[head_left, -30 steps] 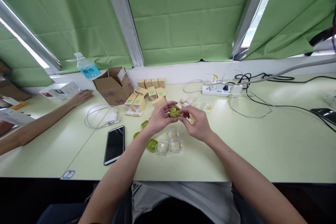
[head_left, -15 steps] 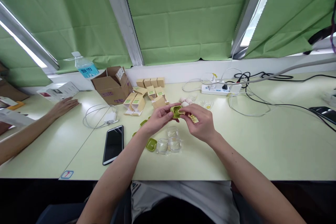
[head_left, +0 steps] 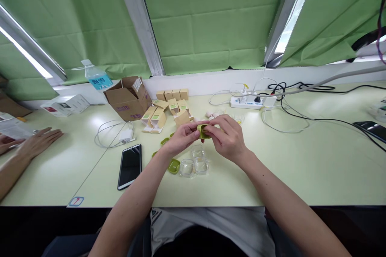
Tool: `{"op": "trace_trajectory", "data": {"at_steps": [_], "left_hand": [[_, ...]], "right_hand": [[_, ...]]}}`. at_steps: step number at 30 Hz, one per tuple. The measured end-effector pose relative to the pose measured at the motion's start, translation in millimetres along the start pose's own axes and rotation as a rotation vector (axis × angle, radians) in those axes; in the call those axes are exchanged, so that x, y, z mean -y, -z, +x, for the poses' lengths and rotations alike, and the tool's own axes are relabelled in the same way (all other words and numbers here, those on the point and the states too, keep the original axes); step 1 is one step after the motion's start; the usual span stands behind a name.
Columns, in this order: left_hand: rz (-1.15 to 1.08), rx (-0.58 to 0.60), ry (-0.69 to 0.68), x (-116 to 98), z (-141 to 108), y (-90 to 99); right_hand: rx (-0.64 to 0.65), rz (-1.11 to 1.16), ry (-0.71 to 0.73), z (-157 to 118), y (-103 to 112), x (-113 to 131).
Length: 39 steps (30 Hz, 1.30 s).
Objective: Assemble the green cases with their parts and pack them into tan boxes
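Closely, left hand [head_left: 184,137] and right hand [head_left: 228,136] grip green cup [head_left: 203,131], well inside table edge [head_left: 229,205]

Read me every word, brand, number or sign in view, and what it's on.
Bottle label: appears to read "飘雪".
Cardboard carton: purple print, too blurred.
Small cream boxes: green labels, too small.
White box: print too blurred.
Table sticker: red mark, blue border, no readable word.
Trouser logo: too small.
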<state>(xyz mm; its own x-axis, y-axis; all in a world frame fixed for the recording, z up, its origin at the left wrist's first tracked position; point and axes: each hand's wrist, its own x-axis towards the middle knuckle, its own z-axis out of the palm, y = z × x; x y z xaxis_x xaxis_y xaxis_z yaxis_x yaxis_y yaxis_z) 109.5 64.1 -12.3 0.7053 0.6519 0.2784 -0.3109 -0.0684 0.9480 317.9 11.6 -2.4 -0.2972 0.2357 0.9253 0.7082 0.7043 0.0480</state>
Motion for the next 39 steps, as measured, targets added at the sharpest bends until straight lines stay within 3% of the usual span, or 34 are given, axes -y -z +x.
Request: {"op": "trace_trajectory", "data": {"at_steps": [24, 32, 39], "left_hand": [[0.084, -0.08, 0.08, 3, 1, -0.8], [0.0, -0.084, 0.095, 10, 2, 0.2], [-0.095, -0.054, 0.082, 2, 1, -4.2]], "right_hand": [[0.075, -0.108, 0.045, 0, 1, 5], [0.068, 0.044, 0.015, -2, -2, -1], [0.082, 0.348, -0.134, 0, 9, -4]]}}
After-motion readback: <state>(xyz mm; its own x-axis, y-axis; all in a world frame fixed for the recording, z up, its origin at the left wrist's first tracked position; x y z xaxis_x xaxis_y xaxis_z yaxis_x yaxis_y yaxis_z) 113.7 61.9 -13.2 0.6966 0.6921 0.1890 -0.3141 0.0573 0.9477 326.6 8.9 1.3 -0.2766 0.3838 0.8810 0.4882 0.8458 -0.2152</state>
